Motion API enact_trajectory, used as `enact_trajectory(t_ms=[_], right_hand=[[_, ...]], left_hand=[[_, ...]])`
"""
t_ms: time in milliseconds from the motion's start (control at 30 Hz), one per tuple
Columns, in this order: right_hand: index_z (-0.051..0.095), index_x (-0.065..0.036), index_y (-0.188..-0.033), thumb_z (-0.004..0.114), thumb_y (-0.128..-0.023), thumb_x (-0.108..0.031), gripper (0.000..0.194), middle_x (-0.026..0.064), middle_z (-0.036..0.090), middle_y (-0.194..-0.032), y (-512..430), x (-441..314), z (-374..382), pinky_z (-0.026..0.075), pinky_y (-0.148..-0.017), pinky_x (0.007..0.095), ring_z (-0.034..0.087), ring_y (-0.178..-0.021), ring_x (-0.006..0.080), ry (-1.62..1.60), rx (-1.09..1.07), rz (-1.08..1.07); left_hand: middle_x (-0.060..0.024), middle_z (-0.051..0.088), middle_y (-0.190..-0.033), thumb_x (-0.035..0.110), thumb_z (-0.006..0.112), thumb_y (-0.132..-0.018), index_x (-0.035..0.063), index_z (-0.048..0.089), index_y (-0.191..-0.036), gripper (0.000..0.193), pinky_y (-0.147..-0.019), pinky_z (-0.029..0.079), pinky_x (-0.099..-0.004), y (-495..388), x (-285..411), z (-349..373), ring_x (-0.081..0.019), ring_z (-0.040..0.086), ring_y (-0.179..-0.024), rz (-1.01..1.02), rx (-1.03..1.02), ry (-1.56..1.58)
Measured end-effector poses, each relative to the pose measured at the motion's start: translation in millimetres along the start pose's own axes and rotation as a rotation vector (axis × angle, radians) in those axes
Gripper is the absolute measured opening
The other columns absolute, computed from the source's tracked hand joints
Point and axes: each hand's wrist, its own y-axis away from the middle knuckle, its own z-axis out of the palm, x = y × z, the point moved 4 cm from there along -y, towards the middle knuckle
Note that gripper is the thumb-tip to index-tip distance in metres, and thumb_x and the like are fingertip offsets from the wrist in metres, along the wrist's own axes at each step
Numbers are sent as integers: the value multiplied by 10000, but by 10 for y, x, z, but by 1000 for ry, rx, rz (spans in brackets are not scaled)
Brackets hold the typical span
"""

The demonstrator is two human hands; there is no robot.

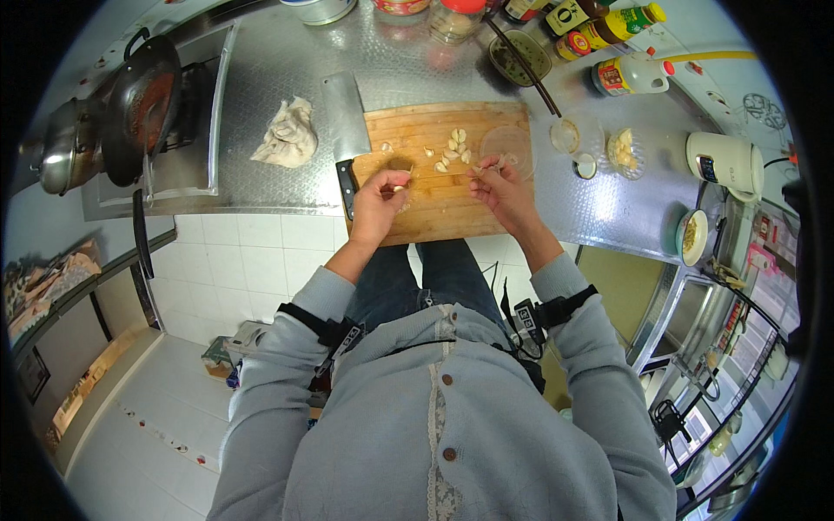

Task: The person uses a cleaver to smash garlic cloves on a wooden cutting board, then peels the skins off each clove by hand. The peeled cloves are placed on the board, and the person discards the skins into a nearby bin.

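Note:
Over the near left part of the wooden cutting board [449, 218], my left hand [380, 207] pinches a garlic clove [399, 188]. My right hand [500, 195] holds a pale scrap, apparently garlic skin [481, 170], between its fingertips. That hand is at the near rim of a clear plastic bowl [496, 140] with bits of skin in it. Several unpeeled garlic cloves [449, 156] lie on the board between my hands. A cleaver [346, 117] rests along the board's left side, its black handle towards me. Peeled cloves [624, 151] fill a small clear dish on the right.
A crumpled cloth [288, 135] lies left of the cleaver. Farther left are a wok [153, 107] and a steel pot [68, 146]. Chopsticks [525, 66] cross a dish [505, 55] behind the board. Sauce bottles [625, 26] and an electric kettle [723, 159] stand at right.

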Motion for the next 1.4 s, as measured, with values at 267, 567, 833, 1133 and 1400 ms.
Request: enact_trajectory(t_ms=[267,567,833,1133,1400], right_hand=[[565,-90,-894,514,-934,-187,117,35,595,-918,-164,165,-224,502,-758,300,593,-805,143,-114,-115,93],[563,-44,-923,592,-908,-284,242,49,607,-843,-538,159,279,513,-660,272,605,-735,138,506,-81,26],[571,-55,-962,641,-809,-160,198,141,649,-882,-1003,336,1030,498,-664,408,630,-754,321,1401,-41,-616],[629,-58,-907,635,-812,-138,125,145,633,-868,-735,215,591,483,-686,384,620,-779,308,873,-38,-551],[645,-62,-1065,577,-862,-89,216,141,642,-948,-481,-230,-93,494,-726,364,622,-824,291,1170,185,-599]], left_hand=[[-85,611,-1015,2,661,-801,36,662,-1017,218,-808,484,-260,33,-27,-91,-171,606,-915,240,211,-360],[-76,580,-995,14,623,-857,46,663,-1033,184,-830,486,-260,111,-67,-185,-155,606,-913,214,222,-223],[-66,591,-945,-1,606,-858,32,666,-1010,166,-744,478,-245,326,18,-317,-140,588,-779,112,237,-145],[-44,592,-973,28,604,-886,41,661,-1040,165,-783,474,-234,258,-37,-304,-109,584,-843,78,97,-116],[-25,632,-974,50,591,-907,27,646,-1060,164,-816,462,-222,-13,-23,145,-92,582,-872,84,-137,-64]])
